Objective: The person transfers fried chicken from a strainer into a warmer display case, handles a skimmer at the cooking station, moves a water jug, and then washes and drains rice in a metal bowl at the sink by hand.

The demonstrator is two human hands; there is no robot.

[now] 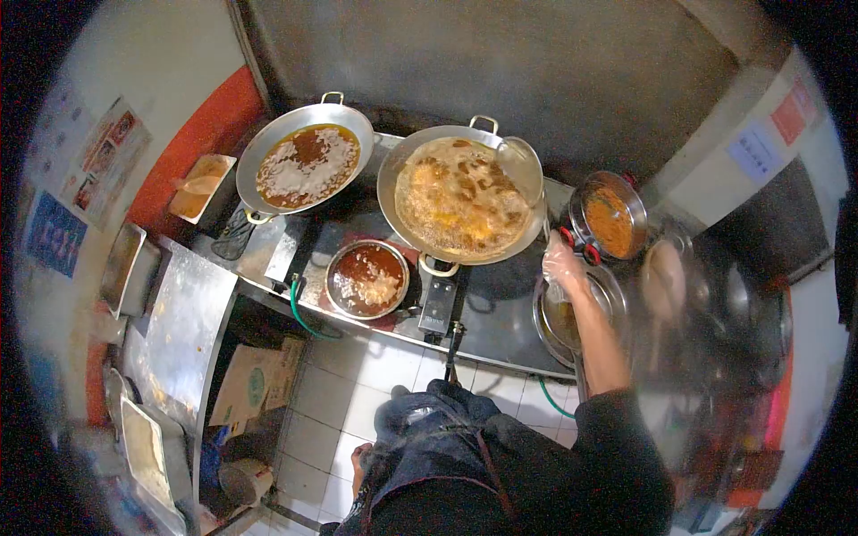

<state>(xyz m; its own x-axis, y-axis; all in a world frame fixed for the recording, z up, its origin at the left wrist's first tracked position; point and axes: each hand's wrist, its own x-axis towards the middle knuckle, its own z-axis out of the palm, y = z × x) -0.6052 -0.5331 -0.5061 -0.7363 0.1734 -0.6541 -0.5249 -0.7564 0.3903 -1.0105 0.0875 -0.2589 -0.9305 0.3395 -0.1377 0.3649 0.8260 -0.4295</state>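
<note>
My right hand [561, 264], in a clear plastic glove, is closed around the long handle of a round skimmer [520, 161]. The skimmer's head rests at the right rim of a large wok [386, 192], where golden-brown pieces [460, 196] fry in bubbling, foamy oil. Below my right forearm stands a metal pot [615, 295], partly covered by the arm. My left hand [360, 466] hangs low beside my apron, away from the stove; only a sliver of it shows, and its fingers are mostly hidden.
A second wok [248, 170] with foamy oil sits at the left. In front is a smaller pan [331, 284] of reddish-brown oil. A red-handled pot [639, 214] with orange contents stands right. A metal side counter [183, 313] and trays line the left. Green hoses [299, 313] hang below.
</note>
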